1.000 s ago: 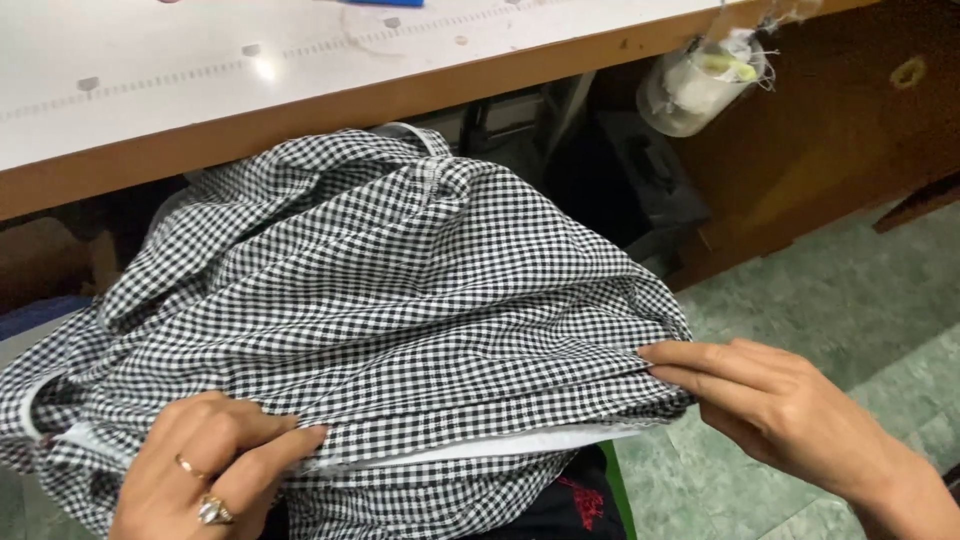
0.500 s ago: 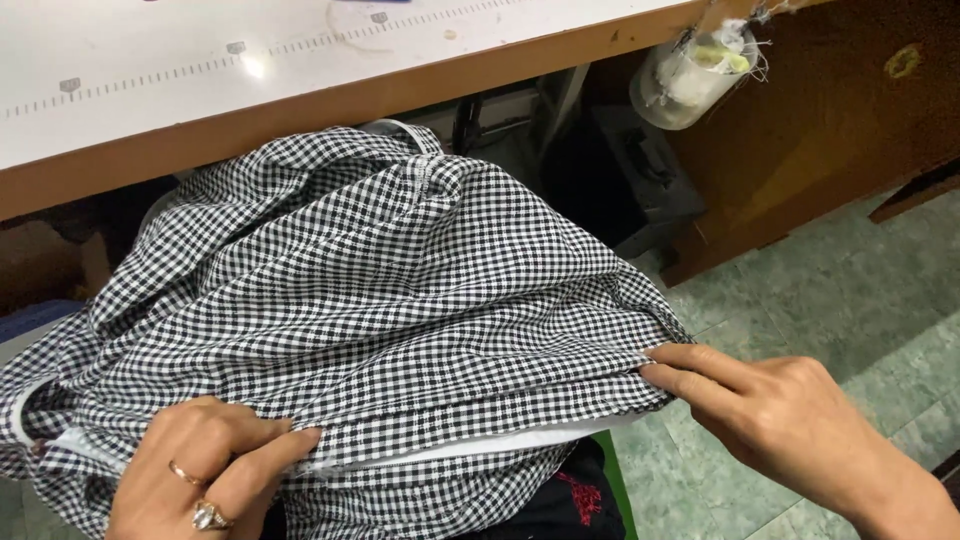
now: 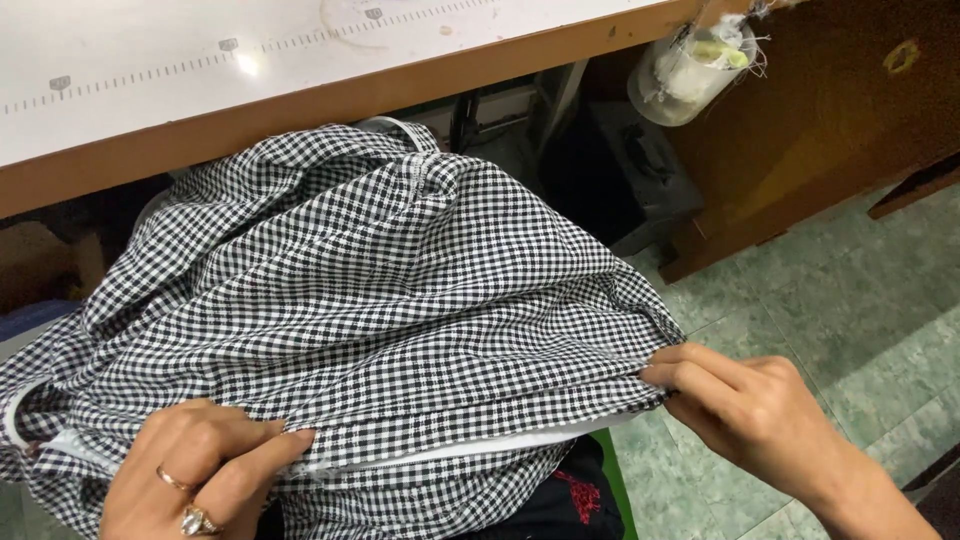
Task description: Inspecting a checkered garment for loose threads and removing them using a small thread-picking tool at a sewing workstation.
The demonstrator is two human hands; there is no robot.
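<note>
The black-and-white checked garment [image 3: 380, 300] lay heaped across the person's lap, below the near wooden edge of the white worktable [image 3: 300, 95], and everything else is placed from it. At the garment's lower left, the left hand [image 3: 195, 475], with two rings on it, was closed down on the cloth, its fingertips pressing the checked layer just above a white inner edge [image 3: 470, 450] that ran along the garment's lower border. That border looked gathered into a straight folded line from one hand to the other, so the aligning of this edge seemed well along, though I could not tell whether it was finished. At the garment's right end, the right hand [image 3: 760, 415] pinched the folded corner between thumb and fingers, pulling it taut. The rest of the garment, up toward the table, remained rumpled and unsorted. Above and right of it hung a clear plastic cup [image 3: 690, 70] of thread scraps; green floor tiles [image 3: 860, 300] lay to its right.
</note>
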